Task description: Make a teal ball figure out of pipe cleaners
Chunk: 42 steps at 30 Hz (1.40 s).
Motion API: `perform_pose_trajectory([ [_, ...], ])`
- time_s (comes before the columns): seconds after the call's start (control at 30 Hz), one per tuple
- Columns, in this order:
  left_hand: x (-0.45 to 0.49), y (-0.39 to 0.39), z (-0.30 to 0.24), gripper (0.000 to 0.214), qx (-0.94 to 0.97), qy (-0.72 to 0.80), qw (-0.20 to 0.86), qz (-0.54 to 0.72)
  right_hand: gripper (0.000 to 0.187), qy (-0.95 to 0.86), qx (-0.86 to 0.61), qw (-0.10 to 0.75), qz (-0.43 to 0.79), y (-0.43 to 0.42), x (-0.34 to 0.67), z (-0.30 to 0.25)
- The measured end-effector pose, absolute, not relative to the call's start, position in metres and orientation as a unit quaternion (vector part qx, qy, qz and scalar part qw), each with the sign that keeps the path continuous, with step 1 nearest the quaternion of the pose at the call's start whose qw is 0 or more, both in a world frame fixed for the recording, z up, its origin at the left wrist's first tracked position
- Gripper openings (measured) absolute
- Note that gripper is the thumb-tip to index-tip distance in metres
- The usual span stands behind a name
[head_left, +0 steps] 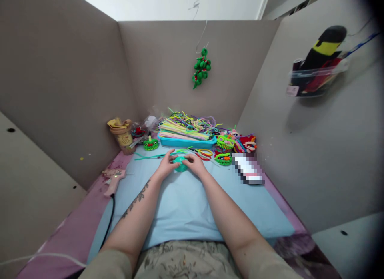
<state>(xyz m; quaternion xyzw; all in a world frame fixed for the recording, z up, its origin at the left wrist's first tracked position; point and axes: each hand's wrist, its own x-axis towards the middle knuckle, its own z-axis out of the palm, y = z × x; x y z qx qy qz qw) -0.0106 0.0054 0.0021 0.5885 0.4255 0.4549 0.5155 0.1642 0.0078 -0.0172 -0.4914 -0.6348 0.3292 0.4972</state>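
A small teal pipe-cleaner piece [180,163] lies on the light blue cloth [186,207] in the middle of the table. My left hand [166,163] grips its left side, fingers curled around it. On the other side my right hand [195,163] pinches the same piece. A loose teal pipe cleaner [150,156] runs off to the left behind my hands.
A blue tray [187,141] of coloured pipe cleaners stands behind my hands. Finished fuzzy figures [224,150] lie at the right, a green one [150,143] at the left. A glue gun [114,179] rests at the left edge, near a tan cup [123,135]. Grey partition walls enclose the desk.
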Motion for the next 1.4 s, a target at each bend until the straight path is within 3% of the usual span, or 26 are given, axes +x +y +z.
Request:
perform_pose_trajectory([
  [0.47,-0.012,0.005,0.004,0.084,0.582,0.417,0.532,0.453,0.034,-0.639,-0.470,0.469,0.390,0.008,0.175,-0.014],
  [1.1,-0.012,0.005,0.006,0.085,0.580,0.425,0.527,0.453,0.022,-0.633,-0.501,0.469,0.357,0.017,0.181,-0.019],
  [1.4,-0.012,0.006,0.004,0.085,0.578,0.422,0.532,0.453,0.035,-0.667,-0.498,0.453,0.318,0.014,0.183,-0.016],
])
